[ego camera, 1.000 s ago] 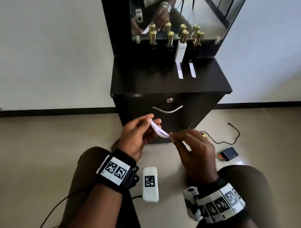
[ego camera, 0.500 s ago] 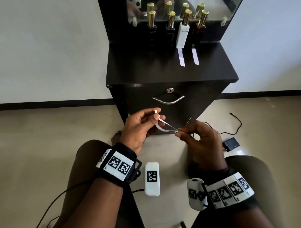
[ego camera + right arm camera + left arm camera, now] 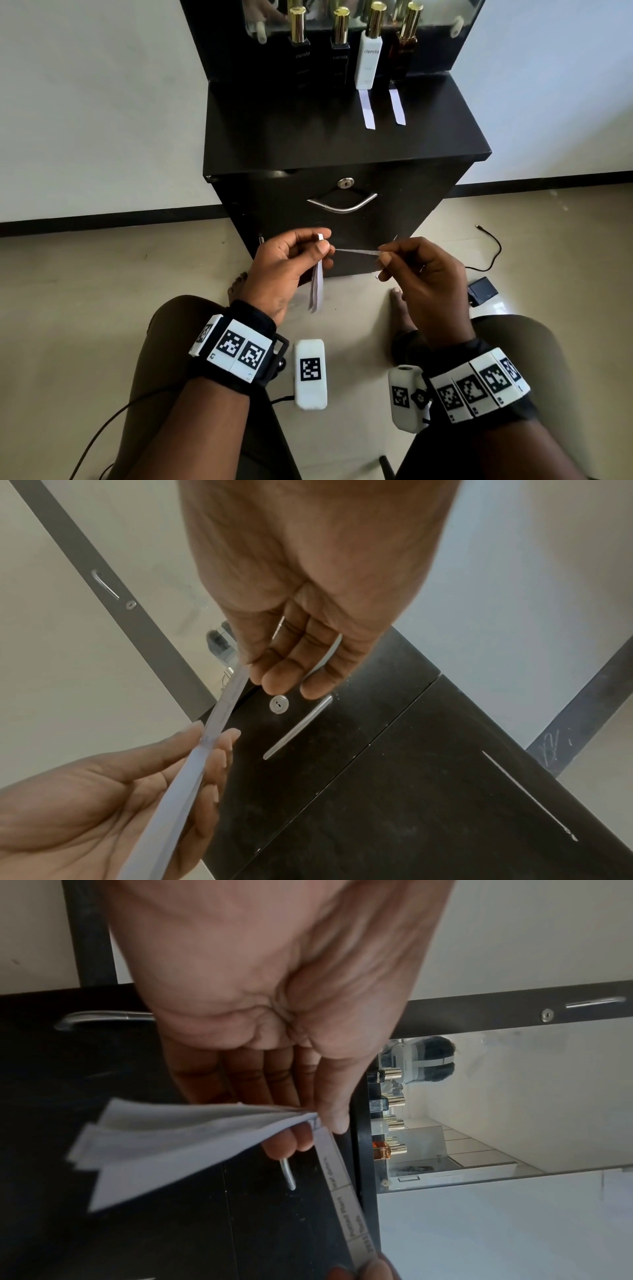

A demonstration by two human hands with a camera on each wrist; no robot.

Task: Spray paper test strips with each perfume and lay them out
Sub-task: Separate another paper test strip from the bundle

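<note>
My left hand (image 3: 323,241) pinches a small bundle of white paper strips (image 3: 317,287) that hangs down in front of the cabinet. My right hand (image 3: 384,256) pinches the far end of one strip (image 3: 358,251), stretched level between both hands. The left wrist view shows the fanned bundle (image 3: 171,1150) and that printed strip (image 3: 342,1191). The right wrist view shows the strip (image 3: 222,710) taut between the two hands. Two black bottles (image 3: 299,51), a white bottle (image 3: 368,58) and an amber bottle (image 3: 402,51) stand at the cabinet's back. Two strips (image 3: 367,111) (image 3: 397,106) lie before the white and amber ones.
The black cabinet (image 3: 308,144) has a mirror behind the bottles and a drawer with a metal handle (image 3: 342,205) just beyond my hands. A black adapter (image 3: 481,291) with a cable lies on the floor at right. My knees flank the floor below.
My hands have drawn apart: the strip that curved between them is now pulled straight by my right hand. The bundle in my left hand now hangs down.
</note>
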